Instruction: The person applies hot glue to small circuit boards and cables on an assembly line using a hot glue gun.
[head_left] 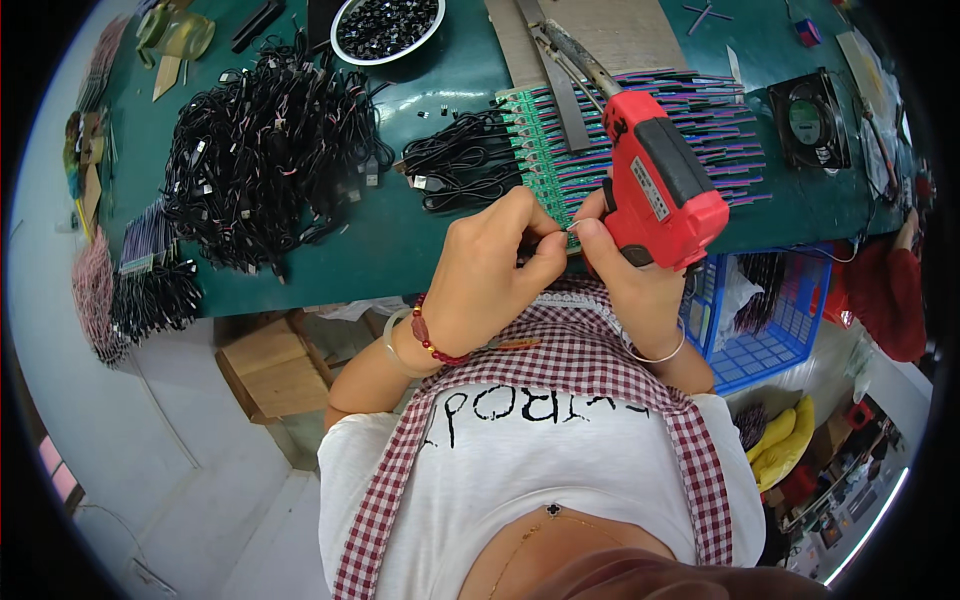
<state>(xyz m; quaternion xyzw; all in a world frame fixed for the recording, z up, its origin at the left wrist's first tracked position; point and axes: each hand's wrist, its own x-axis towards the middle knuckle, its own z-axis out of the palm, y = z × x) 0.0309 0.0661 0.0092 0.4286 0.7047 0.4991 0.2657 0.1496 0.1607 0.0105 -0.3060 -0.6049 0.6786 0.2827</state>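
Note:
My left hand [500,245] is closed in a pinch at the near end of a strip of green circuit boards [535,150]; what lies between its fingertips is too small to make out. My right hand [640,285] is wrapped beneath a red and black gun-shaped tool, seemingly a soldering gun [655,175], whose metal tip points away from me. Its thumb and forefinger meet near my left fingertips, beside a thin pale wire end. Purple, pink and black wires [690,135] run rightward from the boards. Black coiled USB cables [465,160] lie on their left.
A big heap of black cables [270,160] covers the left of the green table [420,255]. At the back stands a white bowl of small black parts [388,30]. A metal bar [565,90] crosses the boards. A black fan [810,120] sits right, above a blue crate [765,345].

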